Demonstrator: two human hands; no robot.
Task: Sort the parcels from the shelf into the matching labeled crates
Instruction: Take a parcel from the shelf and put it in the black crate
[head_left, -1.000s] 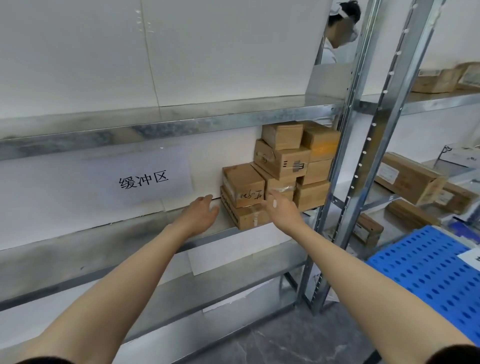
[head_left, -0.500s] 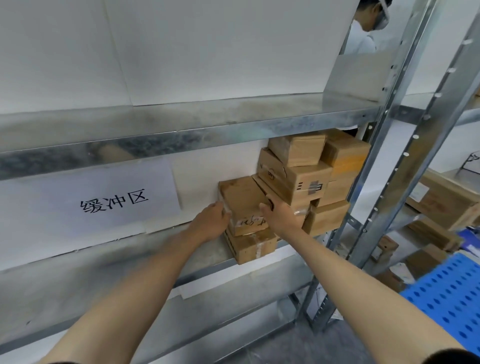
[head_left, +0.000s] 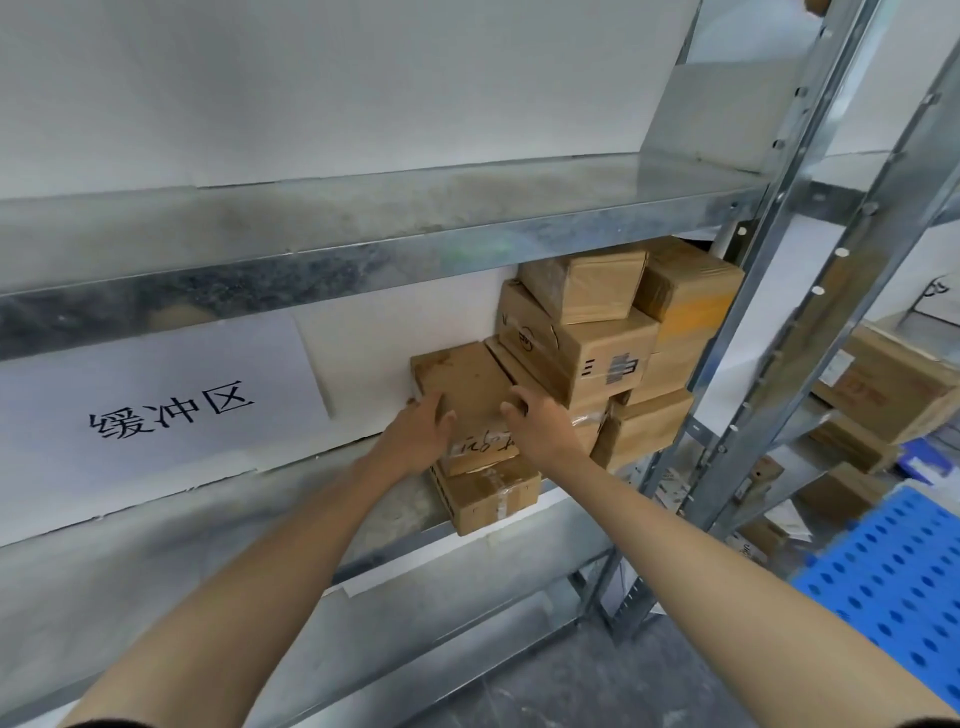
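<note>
At centre frame, the left hand (head_left: 415, 439) and right hand (head_left: 543, 428) are now gripping the scribbled parcel (head_left: 470, 387), fingers curling farther over its top than before, above the lower parcel (head_left: 491, 496).

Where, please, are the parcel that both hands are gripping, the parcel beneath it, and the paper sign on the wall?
held parcel (head_left: 467, 384), head view, bare top face.
lower parcel (head_left: 493, 499), head view, front face.
paper sign (head_left: 171, 410), head view, middle printed character.

Parcels (head_left: 587, 358) on shelf (head_left: 395, 514), right of sign (head_left: 166, 410); crate (head_left: 893, 587) seemingly rightmost
</note>
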